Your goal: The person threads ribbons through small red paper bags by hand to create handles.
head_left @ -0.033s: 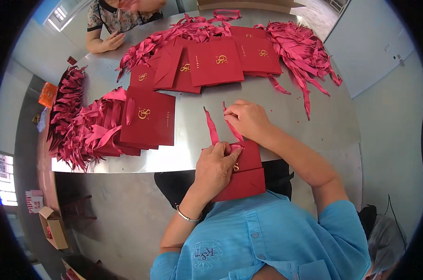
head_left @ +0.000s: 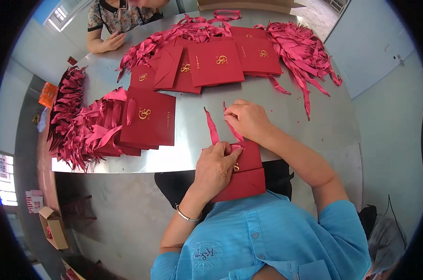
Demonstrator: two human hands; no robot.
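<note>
A small dark-red paper gift bag (head_left: 246, 179) with gold print lies flat at the near table edge, partly against my body. Across its upper part rests my left hand (head_left: 214, 165), its thumb and fingers pressing on the bag and on a stretch of pink-red ribbon. Two loose ribbon ends (head_left: 211, 127) point away from me above the bag's top edge. My right hand (head_left: 244, 119) is closed in a pinch on the right ribbon end (head_left: 233, 130), just beyond the bag. The left fingers cover part of the bag's print.
Finished-looking red bags with ribbon handles (head_left: 148, 119) stand in a row at left. Flat red bags (head_left: 216, 63) lie stacked at the far middle. Heaps of loose ribbon (head_left: 298, 46) are behind and right of them. A person's hand (head_left: 113, 41) rests on the far left table edge.
My hands, the bag and the ribbon stay where they were. The person across the table has shifted slightly to the right.
</note>
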